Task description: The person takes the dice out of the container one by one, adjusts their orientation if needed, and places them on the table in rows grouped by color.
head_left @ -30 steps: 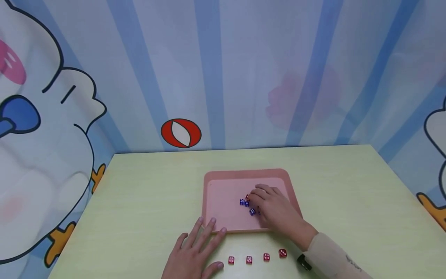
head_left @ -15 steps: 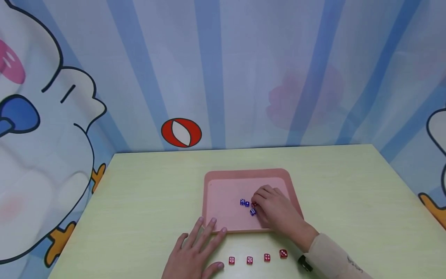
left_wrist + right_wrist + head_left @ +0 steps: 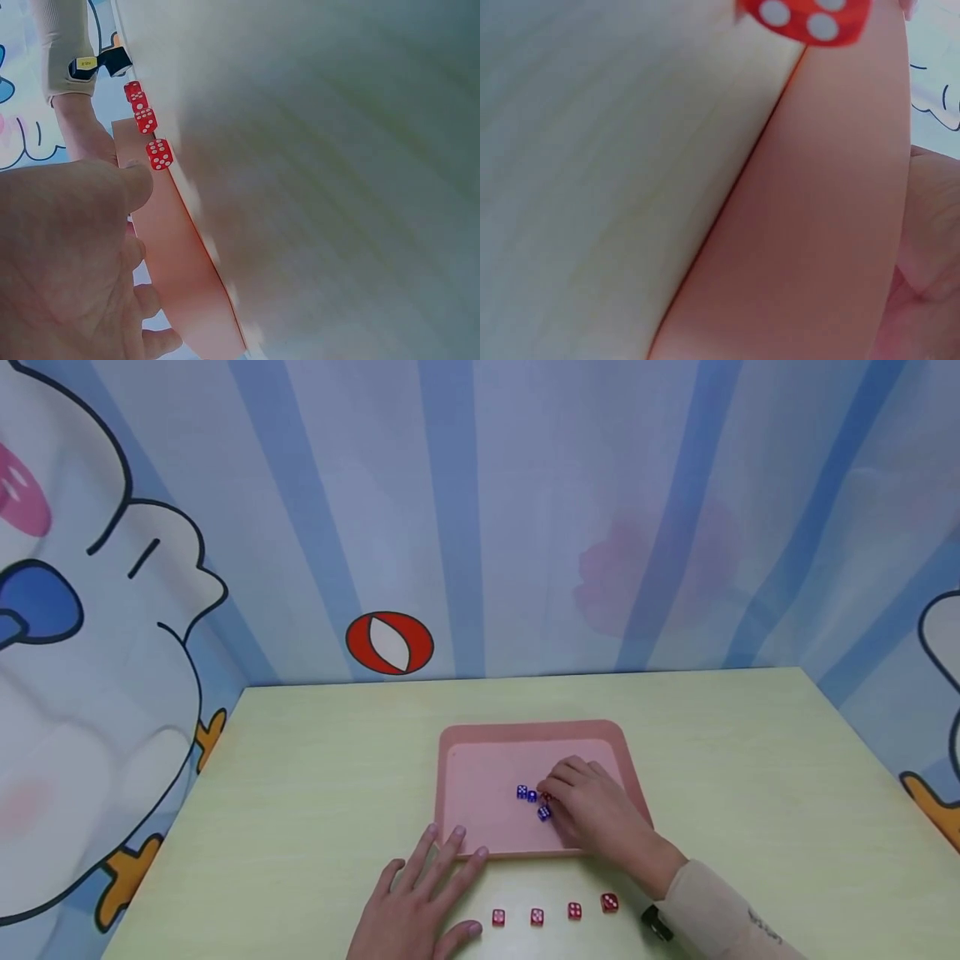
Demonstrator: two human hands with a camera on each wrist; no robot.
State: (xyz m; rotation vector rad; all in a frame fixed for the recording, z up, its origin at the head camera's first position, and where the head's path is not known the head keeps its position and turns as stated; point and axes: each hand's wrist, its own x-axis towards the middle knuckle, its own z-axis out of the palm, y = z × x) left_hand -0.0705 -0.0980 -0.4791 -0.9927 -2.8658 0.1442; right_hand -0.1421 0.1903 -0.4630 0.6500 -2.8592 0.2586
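Observation:
Inside the pink tray, my right hand pinches a red die between thumb and fingertips, low over the tray floor. The fingers cover most of that die. Just left of these fingertips lie blue dice: one die close beside a second die, and a third die nearer me. My left hand rests with spread fingers, its fingertips at the tray's near left corner. In the left wrist view, the left hand shows beside the tray's side wall.
Several red dice stand in a row on the table before the tray, from the leftmost die near my left thumb to the rightmost die by my right wrist. A dark device sits at the right cuff. A printed curtain hangs behind the table.
My right fingers have closed on the red die and drawn it slightly right and nearer me. A blue die partly showing under that hand is now hidden. The left hand stays put.

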